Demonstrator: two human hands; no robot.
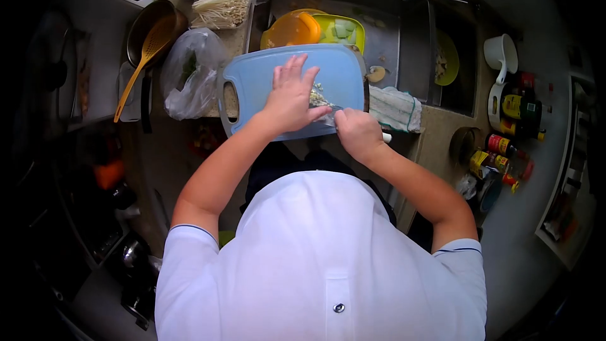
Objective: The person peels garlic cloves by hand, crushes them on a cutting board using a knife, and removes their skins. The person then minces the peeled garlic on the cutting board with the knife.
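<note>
A light blue cutting board (252, 71) lies across the edge of the sink in front of me. Small chopped pale and greenish bits (320, 96) are heaped on it. My left hand (291, 96) is over the board with its fingers spread, the thumb pointing right, close to the blade. My right hand (358, 132) is wrapped round the handle of a knife (386, 137), whose white end sticks out past the fist. The blade reaches left beside the chopped bits, partly hidden by my hands.
Behind the board, an orange basket (293, 28) and a green tray (358, 33) of pale chunks sit in the sink. Enoki mushrooms (219, 11), a plastic bag (192, 72) and a pot (139, 28) with an orange slotted spatula (136, 85) stand left. A cloth (394, 108) and bottles (505, 145) are right.
</note>
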